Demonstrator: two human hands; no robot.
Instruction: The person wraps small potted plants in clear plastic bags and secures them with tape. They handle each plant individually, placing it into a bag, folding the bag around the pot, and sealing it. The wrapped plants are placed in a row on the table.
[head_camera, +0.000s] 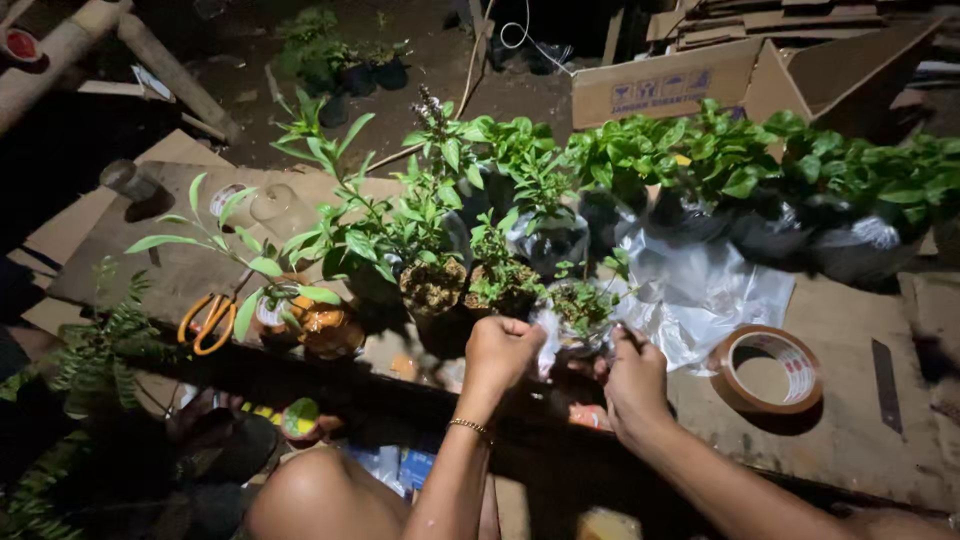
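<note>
- The left hand (500, 350) is curled closed on the clear plastic wrap around a small seedling (580, 305).
- The right hand (635, 385) pinches the same wrap from the other side.
- The seedling stands on the cardboard surface (850, 440), with a tape roll (768, 368) near and orange scissors (208, 322) well apart.

Bare cardboard (850, 420) lies open near right, broken only by a tape roll (766, 368) and a blade (886, 372). Potted plants (520, 190) wall off the far side; scissors (207, 322) and more pots (325, 325) crowd the left.
</note>
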